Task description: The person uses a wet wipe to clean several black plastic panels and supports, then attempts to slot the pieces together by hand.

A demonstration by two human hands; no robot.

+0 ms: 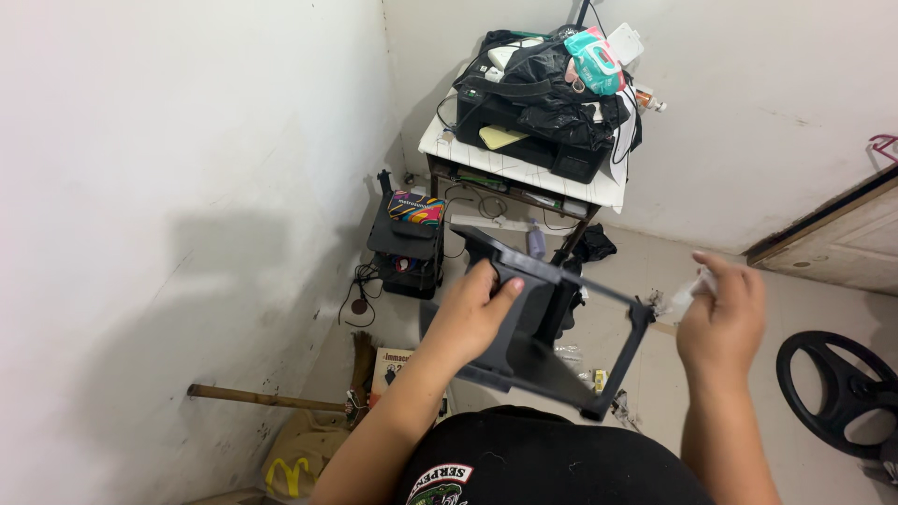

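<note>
My left hand grips a black folding stand, a flat plastic frame with an open rectangular arm, held tilted in front of my chest. My thumb lies over its upper bar. My right hand is to the right of the frame's far corner, fingers closed around a small white crumpled piece, perhaps a tissue or cloth. The two hands are apart, with the frame's right end between them.
A small white table in the corner carries a black printer piled with bags and clutter. On the floor lie a black speaker-like box, cables, a broom handle, a yellow bag and a black steering wheel. A wall stands close at left.
</note>
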